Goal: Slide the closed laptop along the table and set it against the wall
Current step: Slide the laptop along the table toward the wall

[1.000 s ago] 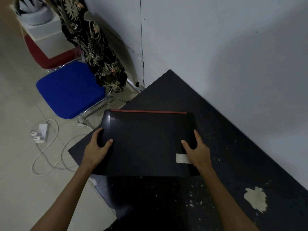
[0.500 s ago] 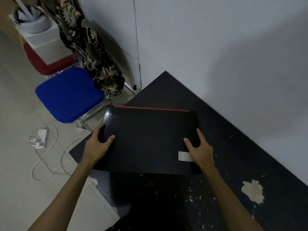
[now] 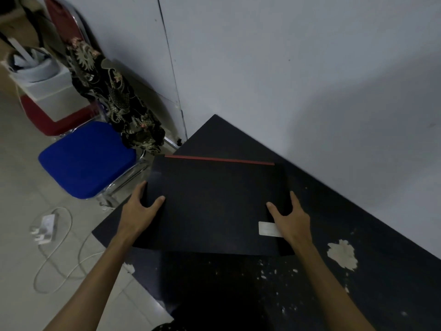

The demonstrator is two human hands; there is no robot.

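Observation:
A closed black laptop (image 3: pixel 214 204) with a red strip along its far edge and a white sticker near its right front corner lies flat on the black table (image 3: pixel 358 235). My left hand (image 3: pixel 140 211) grips its left edge, thumb on the lid. My right hand (image 3: pixel 291 218) grips its right edge, thumb on the lid beside the sticker. The laptop's left rear corner hangs past the table's left edge. A strip of bare table separates the laptop from the white wall (image 3: pixel 310 91).
A blue-seated chair (image 3: pixel 88 158) stands on the floor left of the table, with a patterned cloth (image 3: pixel 112 101) draped over its back. A white charger and cable (image 3: pixel 47 228) lie on the floor. A pale chipped patch (image 3: pixel 342 254) marks the table to the right.
Both hands have pushed the laptop a little farther along the table toward the far corner and wall. The grip on both edges is unchanged.

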